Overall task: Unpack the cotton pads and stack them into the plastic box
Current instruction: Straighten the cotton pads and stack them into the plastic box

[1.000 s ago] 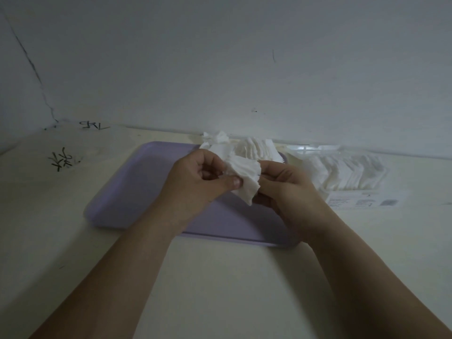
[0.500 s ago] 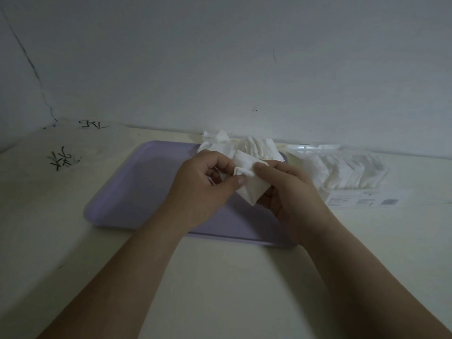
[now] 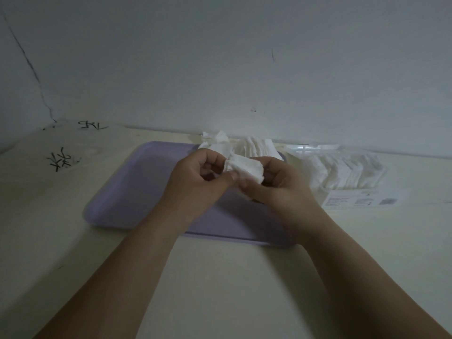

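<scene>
My left hand (image 3: 195, 182) and right hand (image 3: 281, 189) cover the lower edge of the cotton pad (image 3: 247, 168) they pinch; right wrist hides the near right corner of the purple tray (image 3: 137, 187); print on the label (image 3: 362, 199) too small to read; both forearms cut off at the bottom edge.

Open to the left of the left hand (image 3: 195, 184), over the bare floor of the flat lilac plastic tray (image 3: 137, 187). Blocked just beyond by a heap of loose white cotton pads (image 3: 254, 146) and the pale wall (image 3: 220, 69). Hemmed right of the right hand (image 3: 278, 192) by a clear plastic box (image 3: 342, 172) of pads. Free toward the body over the cream tabletop (image 3: 220, 277).
</scene>
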### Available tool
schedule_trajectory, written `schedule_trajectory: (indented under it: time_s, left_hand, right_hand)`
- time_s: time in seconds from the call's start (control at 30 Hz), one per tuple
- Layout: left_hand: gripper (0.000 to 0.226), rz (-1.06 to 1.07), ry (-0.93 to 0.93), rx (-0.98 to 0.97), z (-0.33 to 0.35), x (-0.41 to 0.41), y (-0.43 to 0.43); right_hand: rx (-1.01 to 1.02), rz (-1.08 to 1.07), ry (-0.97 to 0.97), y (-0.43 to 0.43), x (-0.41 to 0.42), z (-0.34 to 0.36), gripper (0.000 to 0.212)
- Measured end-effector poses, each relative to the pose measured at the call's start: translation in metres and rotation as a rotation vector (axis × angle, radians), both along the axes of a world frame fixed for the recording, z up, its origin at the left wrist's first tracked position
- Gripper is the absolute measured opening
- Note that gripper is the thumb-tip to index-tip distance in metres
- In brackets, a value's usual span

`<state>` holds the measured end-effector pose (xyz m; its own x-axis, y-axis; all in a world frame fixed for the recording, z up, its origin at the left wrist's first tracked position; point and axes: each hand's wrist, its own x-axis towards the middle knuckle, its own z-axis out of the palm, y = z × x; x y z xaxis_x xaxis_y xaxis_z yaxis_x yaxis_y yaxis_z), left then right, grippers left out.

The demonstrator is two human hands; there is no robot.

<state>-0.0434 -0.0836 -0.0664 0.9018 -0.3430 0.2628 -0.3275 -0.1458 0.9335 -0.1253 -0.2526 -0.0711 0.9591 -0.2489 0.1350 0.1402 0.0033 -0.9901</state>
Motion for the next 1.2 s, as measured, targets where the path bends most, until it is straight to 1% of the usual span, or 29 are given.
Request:
schedule_trajectory:
  time_s: [0.03,0.07,0.1,0.13,0.2,0.27,0.3,0.37,0.47,0.57,0.63,0.73,0.8,0.87,0.97,1.03,1.13,1.2]
  left_hand:
    - [0.037,-0.009,0.016,0.032,-0.002,0.002,0.001]
    - [0.051,-0.05,0.046,0.059,-0.004,0.004,0.003]
    - [0.061,-0.112,0.077,0.08,-0.006,0.006,0.004]
    - [0.061,-0.185,0.089,0.093,-0.008,0.006,0.006]
    - [0.044,-0.268,0.031,0.146,-0.008,0.005,0.008]
    - [0.027,-0.244,-0.019,0.21,-0.007,0.006,0.01]
    - [0.023,-0.239,-0.027,0.233,-0.006,0.007,0.012]
    - [0.022,-0.267,-0.006,0.249,-0.007,0.009,0.015]
    - [0.027,-0.299,0.051,0.247,-0.005,0.008,0.018]
    - [0.032,-0.282,0.027,0.284,-0.006,0.009,0.019]
    - [0.03,-0.276,0.025,0.287,-0.007,0.009,0.017]
    - [0.027,-0.301,-0.001,0.295,-0.007,0.003,0.012]
    - [0.029,-0.312,-0.018,0.307,-0.005,0.0,0.011]
    - [0.029,-0.316,-0.015,0.319,-0.003,0.001,0.011]
    - [0.032,-0.278,-0.025,0.344,-0.004,0.008,0.016]
    - [0.026,-0.268,-0.035,0.343,-0.006,0.011,0.017]
    - [0.017,-0.317,-0.023,0.33,-0.007,0.006,0.013]
    - [0.023,-0.322,-0.014,0.33,-0.008,0.004,0.012]
  right_hand:
    - [-0.071,-0.023,-0.001,-0.001,0.001,-0.003,0.036]
    - [-0.122,-0.027,0.003,-0.003,0.003,-0.005,0.033]
    - [-0.167,-0.018,0.016,-0.004,0.003,-0.007,0.033]
    - [-0.216,-0.006,0.032,-0.004,0.003,-0.007,0.036]
    - [-0.327,0.003,0.041,-0.003,0.003,-0.008,0.041]
    - [-0.41,-0.007,0.037,0.001,0.002,-0.01,0.045]
    - [-0.433,-0.019,0.039,0.004,0.002,-0.011,0.048]
    - [-0.452,-0.042,0.062,0.009,0.002,-0.012,0.056]
    - [-0.4,-0.047,0.083,0.017,0.001,-0.01,0.065]
    - [-0.328,-0.067,0.101,0.017,0.002,-0.011,0.07]
    - [-0.301,-0.056,0.133,0.019,0.004,-0.012,0.075]
    - [-0.218,-0.023,0.191,0.023,0.004,-0.014,0.093]
    - [-0.196,0.028,0.203,0.022,0.004,-0.014,0.099]
    - [-0.166,0.077,0.188,0.021,0.003,-0.013,0.101]
    - [-0.135,0.05,0.165,0.026,0.003,-0.012,0.102]
    - [-0.129,0.05,0.146,0.027,0.003,-0.012,0.105]
    - [-0.107,0.098,0.157,0.022,0.006,-0.016,0.101]
    - [-0.115,0.091,0.14,0.022,0.006,-0.016,0.105]
